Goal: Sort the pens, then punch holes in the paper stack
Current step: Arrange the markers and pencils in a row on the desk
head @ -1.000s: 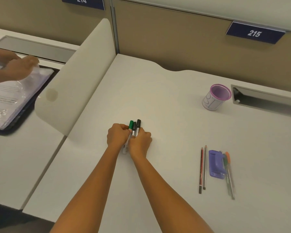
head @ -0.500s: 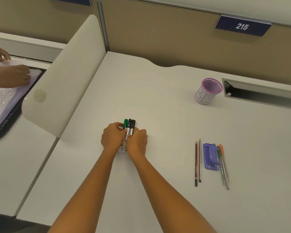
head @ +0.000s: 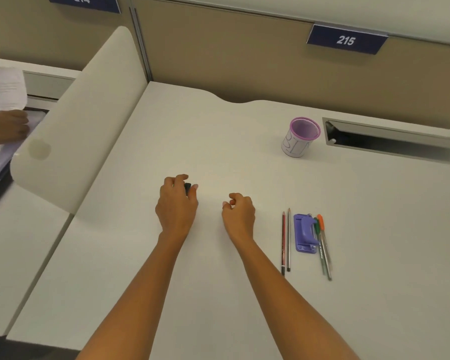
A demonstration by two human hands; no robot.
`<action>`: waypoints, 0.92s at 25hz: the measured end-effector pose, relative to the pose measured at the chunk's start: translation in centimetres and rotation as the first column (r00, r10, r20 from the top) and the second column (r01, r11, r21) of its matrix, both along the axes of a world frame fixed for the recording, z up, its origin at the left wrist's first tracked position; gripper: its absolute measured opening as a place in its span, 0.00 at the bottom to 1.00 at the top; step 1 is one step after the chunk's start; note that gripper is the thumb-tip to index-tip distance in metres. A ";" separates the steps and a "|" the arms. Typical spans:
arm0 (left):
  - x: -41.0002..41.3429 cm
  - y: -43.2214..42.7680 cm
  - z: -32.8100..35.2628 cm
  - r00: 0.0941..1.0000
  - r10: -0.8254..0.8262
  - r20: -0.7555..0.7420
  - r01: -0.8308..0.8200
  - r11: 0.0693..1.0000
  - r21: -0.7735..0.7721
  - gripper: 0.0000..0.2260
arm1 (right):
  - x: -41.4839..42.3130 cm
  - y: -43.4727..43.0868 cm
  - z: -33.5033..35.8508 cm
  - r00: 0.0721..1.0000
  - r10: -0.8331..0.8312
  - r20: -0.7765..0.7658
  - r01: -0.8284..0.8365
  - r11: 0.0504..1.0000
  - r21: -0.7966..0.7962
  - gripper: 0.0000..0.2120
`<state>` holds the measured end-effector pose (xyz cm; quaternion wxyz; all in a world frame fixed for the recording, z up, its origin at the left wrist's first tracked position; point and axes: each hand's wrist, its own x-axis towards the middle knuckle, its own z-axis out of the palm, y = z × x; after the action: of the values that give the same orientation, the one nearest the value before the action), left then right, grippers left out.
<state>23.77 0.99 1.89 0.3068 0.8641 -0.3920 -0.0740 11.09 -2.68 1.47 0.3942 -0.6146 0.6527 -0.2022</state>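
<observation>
On the white desk, my left hand is curled over the bundle of markers and grips it. Only a black marker cap shows between its fingers; the rest of the bundle is hidden. My right hand rests on the desk to the right, apart from the markers, with its fingers loosely curled on nothing. A purple hole punch lies further right. Two pencils lie to its left, and an orange pen and a green pen to its right. A purple-rimmed pen cup stands at the back right.
A cable slot is cut into the desk behind the cup. A rounded white divider borders the desk on the left. Beyond it, another person's hand handles a paper stack on the neighbouring desk.
My right hand has let go of the markers and moved right. My left hand now covers the bundle alone, hiding the green cap. The view has shifted slightly.
</observation>
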 end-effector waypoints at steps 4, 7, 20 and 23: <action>-6.3 -1.8 -0.2 0.971 -0.199 -0.131 0.205 0.978 0.038 0.13 | -4.6 -0.6 0.6 0.999 -0.030 -0.027 0.028 0.997 -0.074 0.15; -11.1 -2.5 -1.2 0.933 -0.273 -0.236 0.323 0.924 0.207 0.14 | -8.7 -0.8 0.8 0.998 -0.056 -0.025 0.052 0.992 -0.116 0.14; -22.6 -4.2 0.6 0.921 -0.358 -0.155 0.379 0.916 0.135 0.11 | -23.8 -4.3 -1.5 0.956 -0.240 -0.169 0.242 0.970 -0.012 0.15; -24.4 -5.8 0.7 0.899 -0.435 -0.051 0.436 0.880 0.188 0.12 | -23.7 -5.4 -1.6 0.958 -0.185 -0.219 0.189 0.982 -0.003 0.14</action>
<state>-0.61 -4.85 2.63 0.1977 0.7795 -0.5658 -0.1820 -12.61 -8.04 -0.16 0.3048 -0.5649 0.7490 -0.1642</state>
